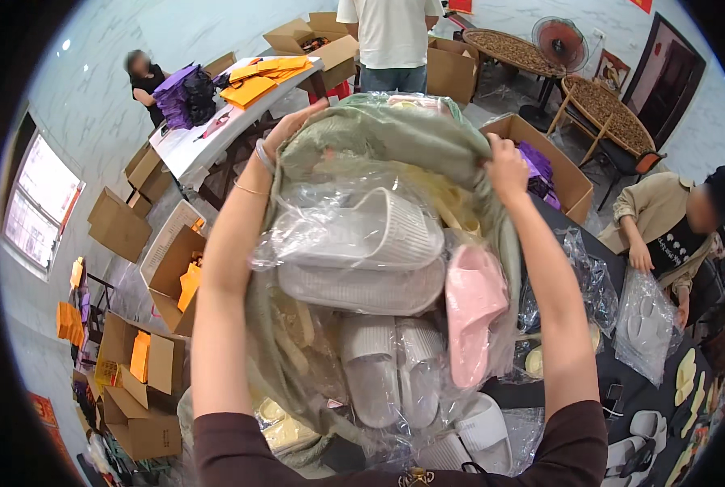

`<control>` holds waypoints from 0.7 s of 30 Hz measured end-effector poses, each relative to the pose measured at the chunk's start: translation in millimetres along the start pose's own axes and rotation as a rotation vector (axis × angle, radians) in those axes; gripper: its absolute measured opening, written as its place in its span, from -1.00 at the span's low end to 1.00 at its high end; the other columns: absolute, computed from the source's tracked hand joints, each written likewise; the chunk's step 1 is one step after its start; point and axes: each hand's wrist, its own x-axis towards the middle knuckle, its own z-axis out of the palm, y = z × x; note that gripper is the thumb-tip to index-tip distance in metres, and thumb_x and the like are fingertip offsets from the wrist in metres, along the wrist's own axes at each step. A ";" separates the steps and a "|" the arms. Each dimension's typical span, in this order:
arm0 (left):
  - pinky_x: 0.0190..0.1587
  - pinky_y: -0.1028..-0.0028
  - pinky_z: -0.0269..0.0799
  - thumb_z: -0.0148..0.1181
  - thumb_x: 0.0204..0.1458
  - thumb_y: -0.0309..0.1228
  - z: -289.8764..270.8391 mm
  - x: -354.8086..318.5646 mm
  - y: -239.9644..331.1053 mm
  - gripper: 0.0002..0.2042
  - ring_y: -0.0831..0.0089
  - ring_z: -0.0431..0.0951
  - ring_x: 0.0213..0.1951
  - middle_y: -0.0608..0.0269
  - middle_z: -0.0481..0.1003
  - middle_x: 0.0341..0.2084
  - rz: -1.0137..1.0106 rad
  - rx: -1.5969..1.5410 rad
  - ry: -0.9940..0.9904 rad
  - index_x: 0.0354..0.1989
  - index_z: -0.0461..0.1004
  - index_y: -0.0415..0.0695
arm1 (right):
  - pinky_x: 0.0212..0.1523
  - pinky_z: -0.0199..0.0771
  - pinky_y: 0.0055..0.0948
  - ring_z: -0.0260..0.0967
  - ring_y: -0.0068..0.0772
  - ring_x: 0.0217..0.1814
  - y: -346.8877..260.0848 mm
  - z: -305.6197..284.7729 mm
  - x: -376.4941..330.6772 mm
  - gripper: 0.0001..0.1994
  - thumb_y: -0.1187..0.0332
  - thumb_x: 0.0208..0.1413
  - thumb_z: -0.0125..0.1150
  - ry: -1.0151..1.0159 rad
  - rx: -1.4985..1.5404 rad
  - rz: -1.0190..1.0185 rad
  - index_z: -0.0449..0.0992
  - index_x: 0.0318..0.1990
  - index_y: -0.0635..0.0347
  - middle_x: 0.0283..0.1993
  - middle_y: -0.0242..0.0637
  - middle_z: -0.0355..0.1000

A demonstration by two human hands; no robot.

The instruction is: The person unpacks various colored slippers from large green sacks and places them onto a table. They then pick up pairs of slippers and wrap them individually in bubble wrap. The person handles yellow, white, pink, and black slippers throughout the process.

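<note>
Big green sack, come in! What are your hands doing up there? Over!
Left hand and right hand both grip the green sack rim. Bagged slippers spilling out, white and pink. Table below crowded with more slippers.

The big sack (395,134) is pale sage green. The slippers (362,243) inside it are white with fine ribbed lines, wrapped in clear plastic, and one slipper (474,312) is soft pink. Sleeves (241,454) at the lower edge are dark maroon. A bracelet (250,190) on the left wrist is thin gold. The folded bags (257,81) on the white table (192,146) are orange, and the bags (180,96) beside them are purple. The cartons (119,227) are plain brown, and the fan (559,42) is red.
</note>
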 end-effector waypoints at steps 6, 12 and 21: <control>-0.05 0.33 0.35 0.12 -0.30 0.33 -128.4 15.9 -49.2 -0.13 0.06 0.51 -0.19 -0.10 0.52 -0.32 0.174 1.512 0.907 -0.15 0.43 -0.38 | -0.11 0.27 -0.17 0.27 -0.08 -0.06 -68.2 -4.6 -28.3 -0.38 0.54 -0.20 0.15 0.040 0.300 -0.036 0.19 0.13 0.08 -0.04 -0.11 0.16; 0.12 0.30 0.19 0.03 0.04 -0.02 -43.1 -29.0 -43.4 -0.37 -0.01 0.30 0.08 -0.20 0.34 -0.02 0.202 1.395 0.952 0.05 0.25 -0.41 | 0.21 -0.06 0.07 -0.16 0.14 0.32 -120.4 -125.7 -92.8 -0.13 0.20 -0.28 0.33 -0.081 0.788 -0.353 0.01 0.26 0.04 0.28 0.03 -0.13; 0.24 0.03 -0.10 0.20 -0.09 -0.18 135.4 -223.8 -146.5 -0.13 -0.08 -0.16 0.30 -0.15 -0.08 0.26 -0.238 1.894 0.887 0.32 -0.22 -0.16 | 0.16 -0.23 0.38 -0.28 0.30 0.34 -195.4 -115.1 -150.2 0.04 0.11 -0.38 0.39 -0.358 0.343 -0.343 -0.13 0.32 -0.02 0.36 0.12 -0.31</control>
